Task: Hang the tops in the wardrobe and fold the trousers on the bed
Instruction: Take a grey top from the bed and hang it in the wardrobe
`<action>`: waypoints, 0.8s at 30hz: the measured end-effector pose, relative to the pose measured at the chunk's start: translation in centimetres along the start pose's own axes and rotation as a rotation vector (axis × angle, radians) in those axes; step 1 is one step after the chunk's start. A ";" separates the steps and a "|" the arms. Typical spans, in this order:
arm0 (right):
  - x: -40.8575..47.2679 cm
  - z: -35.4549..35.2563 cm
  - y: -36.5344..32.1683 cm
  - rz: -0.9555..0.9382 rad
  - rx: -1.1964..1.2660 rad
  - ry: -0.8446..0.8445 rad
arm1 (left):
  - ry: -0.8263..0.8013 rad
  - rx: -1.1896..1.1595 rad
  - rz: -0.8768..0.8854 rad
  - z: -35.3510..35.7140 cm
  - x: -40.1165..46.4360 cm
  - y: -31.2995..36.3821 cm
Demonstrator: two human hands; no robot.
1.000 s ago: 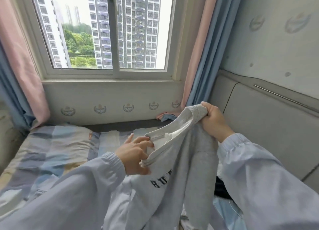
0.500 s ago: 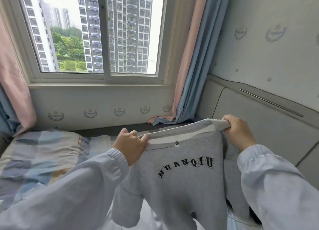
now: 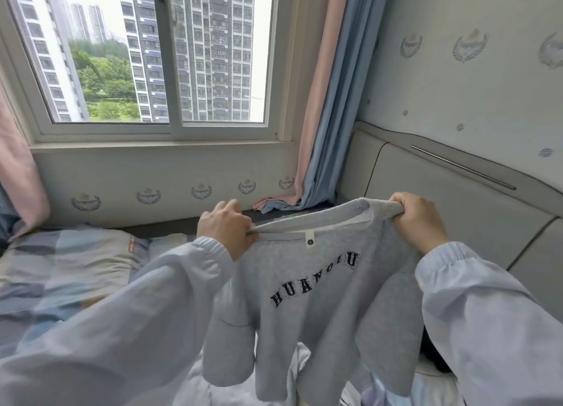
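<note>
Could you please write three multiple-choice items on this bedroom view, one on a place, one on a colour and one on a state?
1. Where is the sweatshirt?
A. Flat on the bed
B. Held up over the bed
C. On the window sill

2. What colour is it?
A. Grey with dark lettering
B. Red
C. Black

3. How do the hands hold it?
A. Only the left grips
B. Both lie open on it
C. Left hand and right hand each grip a shoulder

Key: 1 B, it hangs from the hands with bedding below; 2 A, grey cloth with dark letters across the chest; 3 C, fingers of both hands curl round the shoulders beside the neckline.
</note>
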State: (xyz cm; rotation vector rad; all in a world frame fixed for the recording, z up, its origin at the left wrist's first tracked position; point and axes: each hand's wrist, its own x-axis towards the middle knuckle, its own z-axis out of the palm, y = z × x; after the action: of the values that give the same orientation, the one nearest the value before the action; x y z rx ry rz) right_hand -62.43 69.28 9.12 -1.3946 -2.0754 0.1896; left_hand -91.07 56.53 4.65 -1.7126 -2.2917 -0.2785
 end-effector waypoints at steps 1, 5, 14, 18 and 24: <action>0.1 -0.7 -0.2 -0.012 0.000 0.013 | 0.061 -0.022 0.000 -0.7 0.5 -0.1; -0.9 -3.9 -0.9 -0.080 0.074 0.277 | 0.457 -0.556 -0.044 -2.9 1.4 -0.3; -8.9 -4.5 3.3 0.255 -0.016 -0.176 | -0.386 -1.227 -0.133 -2.2 1.2 2.8; -14.8 -9.1 3.2 0.392 0.106 -0.289 | -0.525 -1.416 -0.218 -3.9 0.2 6.7; -27.2 -17.2 1.3 0.656 0.349 -0.138 | -0.783 -1.480 0.022 -6.9 -4.5 17.0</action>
State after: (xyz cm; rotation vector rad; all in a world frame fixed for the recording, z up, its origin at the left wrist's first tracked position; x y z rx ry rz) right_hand -44.90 42.32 10.98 -1.8148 -1.5119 0.8909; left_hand -72.88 55.13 9.62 -2.7849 -2.6912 -2.0027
